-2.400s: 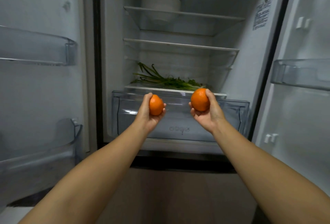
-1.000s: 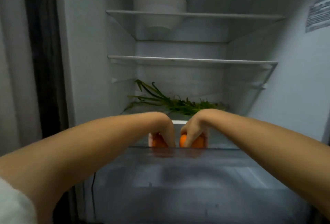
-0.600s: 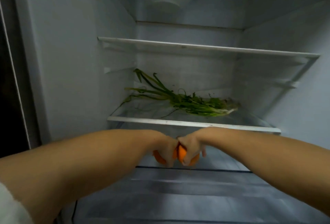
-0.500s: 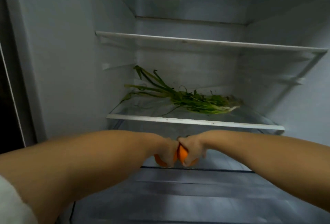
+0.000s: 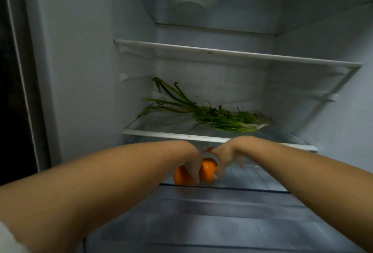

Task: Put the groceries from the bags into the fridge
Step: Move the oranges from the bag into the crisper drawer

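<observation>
Two oranges (image 5: pixel 207 172) bright orange; greens (image 5: pixel 218 118) dark green; fridge wall (image 5: pixel 96 71) pale grey-white; shelf rim (image 5: pixel 222 53) white

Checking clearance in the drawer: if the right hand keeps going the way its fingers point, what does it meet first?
Probably the drawer floor. The right hand has its fingers spread, pointing down beside the right orange. Depth is unclear.
</observation>
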`<state>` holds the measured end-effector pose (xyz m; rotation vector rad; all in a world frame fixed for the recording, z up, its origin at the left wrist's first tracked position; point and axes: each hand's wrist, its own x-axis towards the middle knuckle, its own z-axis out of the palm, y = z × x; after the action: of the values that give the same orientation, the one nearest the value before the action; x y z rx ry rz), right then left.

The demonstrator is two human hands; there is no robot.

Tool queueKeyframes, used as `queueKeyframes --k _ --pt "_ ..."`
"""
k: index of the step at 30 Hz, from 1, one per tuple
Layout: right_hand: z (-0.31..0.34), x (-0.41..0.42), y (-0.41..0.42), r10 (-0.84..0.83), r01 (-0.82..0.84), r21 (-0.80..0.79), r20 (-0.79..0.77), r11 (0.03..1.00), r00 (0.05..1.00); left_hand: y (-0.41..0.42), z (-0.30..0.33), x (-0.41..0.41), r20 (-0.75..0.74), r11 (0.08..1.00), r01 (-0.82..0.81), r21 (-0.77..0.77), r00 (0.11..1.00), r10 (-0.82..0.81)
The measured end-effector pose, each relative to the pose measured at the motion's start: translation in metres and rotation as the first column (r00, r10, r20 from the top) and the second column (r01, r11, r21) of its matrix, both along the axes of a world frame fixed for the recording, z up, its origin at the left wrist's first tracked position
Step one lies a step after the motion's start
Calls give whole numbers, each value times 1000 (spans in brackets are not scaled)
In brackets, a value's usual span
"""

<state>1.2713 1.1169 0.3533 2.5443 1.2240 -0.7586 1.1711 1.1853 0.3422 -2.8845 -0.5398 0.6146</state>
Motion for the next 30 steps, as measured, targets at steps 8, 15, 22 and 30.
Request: queueKeyframes --k 8,15,22,30 --pt "71 -45 -44 -8 15 76 -97 997 995 -20 68 -33 76 996 -55 -69 995 60" --pt "100 -72 -104 9 -298 625 422 721 906 -60 117 -108 754 998 -31 57 656 -23" --pt "79 -118 -162 -34 -361 852 403 380 915 -112 81 -191 944 994 -96 -45 321 74" --pt "-39 -224 -195 88 -816 558 815 152 573 -182 -40 -293 937 947 -205 -247 197 288"
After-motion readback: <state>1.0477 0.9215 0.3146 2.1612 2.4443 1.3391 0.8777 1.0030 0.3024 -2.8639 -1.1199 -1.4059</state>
